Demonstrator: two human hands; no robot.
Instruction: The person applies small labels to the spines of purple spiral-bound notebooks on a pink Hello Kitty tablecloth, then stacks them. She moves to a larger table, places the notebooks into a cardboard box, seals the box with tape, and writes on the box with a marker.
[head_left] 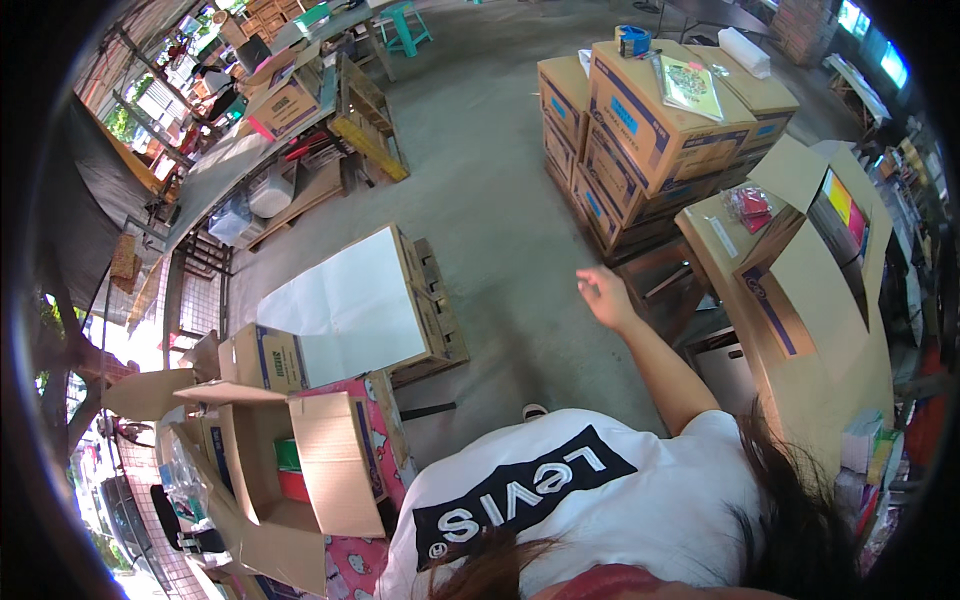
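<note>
My right hand (603,297) is held out over the concrete floor, fingers loosely bent and apart, with nothing seen in it. It is nearest to the brown table (820,400) on my right and the stack of cartons ahead. On that table an open carton (785,285) has its flaps up, with colourful printed items (842,212) inside. My left hand is out of the picture. At my left stands another open cardboard box (335,465), with red and green items (291,470) in it.
Closed cartons (640,120) stand stacked on a pallet, bearing a blue tape dispenser (632,41) and a booklet pack (688,85). A white sheet (345,305) covers a low stack at left. Farther back, a long workbench (235,165) holds a carton; a green stool (404,30) stands beyond.
</note>
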